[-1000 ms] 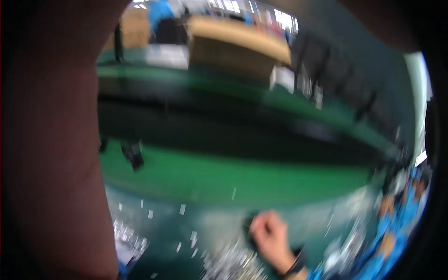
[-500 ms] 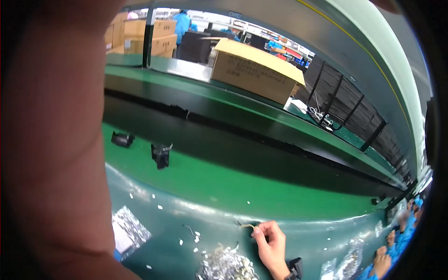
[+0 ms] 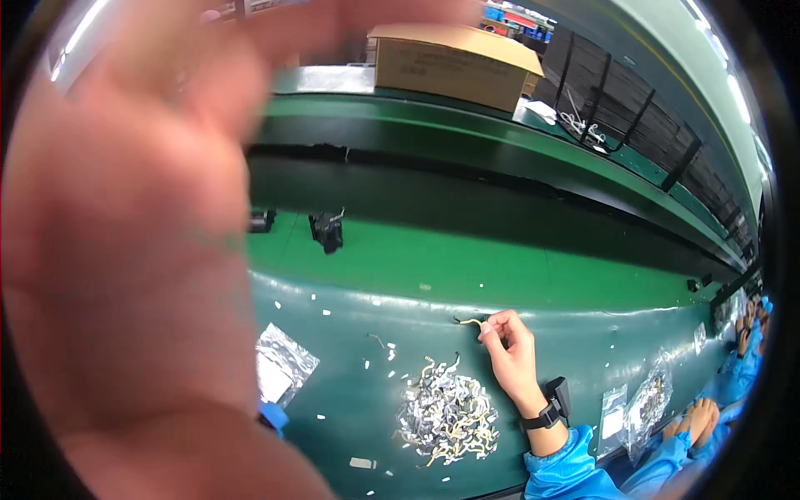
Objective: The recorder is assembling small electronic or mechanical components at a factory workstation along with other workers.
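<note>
- Yellowish cable [image 3: 472, 322], short and thin with a dark tip, lies close to the far edge of the green worktop [image 3: 342, 400]; whether it touches the surface I cannot tell.
- The right hand [image 3: 512, 358] has thumb and forefinger closed together on that cable, which sticks out to the left of the fingertips.
- A black strap [image 3: 543, 417] with a black block [image 3: 558, 396] circles the wrist, above a blue sleeve [image 3: 571, 467] at the near edge.
- The left hand [image 3: 158, 217] looms large and blurred before the lens, hiding the worktop's left end; I cannot tell whether it grips anything.
- A loose heap of short cables [image 3: 450, 417], white, grey and yellowish, sits between the hands, toward the near edge.
- Small white bits lie scattered around the heap.
- A clear bag [image 3: 287, 358] with white contents rests on the left part; two more bags [image 3: 650, 400] lie toward the near right corner, near a co-worker's hands [image 3: 698, 417].
- Beyond the far edge, a black part [image 3: 327, 232] stands on a bright green strip [image 3: 442, 262].
</note>
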The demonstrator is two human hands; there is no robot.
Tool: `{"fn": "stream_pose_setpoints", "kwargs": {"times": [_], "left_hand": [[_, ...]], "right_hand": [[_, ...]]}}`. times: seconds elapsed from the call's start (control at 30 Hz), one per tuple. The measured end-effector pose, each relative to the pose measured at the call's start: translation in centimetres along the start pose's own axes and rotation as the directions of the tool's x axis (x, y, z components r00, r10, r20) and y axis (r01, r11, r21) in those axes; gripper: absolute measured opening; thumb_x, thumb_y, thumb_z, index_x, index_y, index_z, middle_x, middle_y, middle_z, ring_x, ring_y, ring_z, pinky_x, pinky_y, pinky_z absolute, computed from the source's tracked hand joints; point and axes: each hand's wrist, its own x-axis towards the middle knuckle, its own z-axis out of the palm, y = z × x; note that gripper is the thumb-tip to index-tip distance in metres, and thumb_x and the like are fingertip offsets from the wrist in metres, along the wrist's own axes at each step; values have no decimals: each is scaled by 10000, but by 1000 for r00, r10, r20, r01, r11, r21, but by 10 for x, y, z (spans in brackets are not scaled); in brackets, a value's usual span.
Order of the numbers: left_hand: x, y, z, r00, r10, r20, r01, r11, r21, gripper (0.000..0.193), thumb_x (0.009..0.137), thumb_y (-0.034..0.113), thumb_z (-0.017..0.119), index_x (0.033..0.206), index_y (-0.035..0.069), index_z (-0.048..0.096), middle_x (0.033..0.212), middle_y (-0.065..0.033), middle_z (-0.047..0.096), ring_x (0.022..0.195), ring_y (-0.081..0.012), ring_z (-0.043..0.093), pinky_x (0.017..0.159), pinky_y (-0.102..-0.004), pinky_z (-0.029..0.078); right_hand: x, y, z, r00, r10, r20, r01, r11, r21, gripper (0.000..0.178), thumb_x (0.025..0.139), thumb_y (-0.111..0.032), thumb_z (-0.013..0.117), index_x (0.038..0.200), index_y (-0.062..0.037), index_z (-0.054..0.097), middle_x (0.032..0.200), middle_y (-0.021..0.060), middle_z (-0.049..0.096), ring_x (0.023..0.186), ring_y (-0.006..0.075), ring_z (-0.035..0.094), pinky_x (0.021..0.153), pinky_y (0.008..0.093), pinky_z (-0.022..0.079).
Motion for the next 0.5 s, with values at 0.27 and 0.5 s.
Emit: {"fn": "stream_pose_setpoints", "kwargs": {"times": [0.27, 0.5], "left_hand": [[49, 74, 58, 989, 131, -73, -147, 738, -659, 719, 906, 65, 750, 1524, 25, 386, 1594, -185, 381, 1185, -218, 589, 969, -361, 505], [39, 79, 116, 934, 222, -279, -347, 746, -569, 239, 888, 103, 700, 1096, 4, 639, 900, -115, 628, 794, -303, 611, 760, -420, 489]], "right_hand": [[-2, -12, -8, 997, -52, 61, 55, 997, -46, 162, 972, -159, 651, 1050, -18, 669, 935, 40, 683, 852, 140, 624, 754, 325, 529], [9, -31, 12, 994, -99, 51, 105, 985, -137, 119, 981, -107, 632, 974, 12, 635, 891, 60, 647, 828, 175, 635, 722, 306, 532]]}}
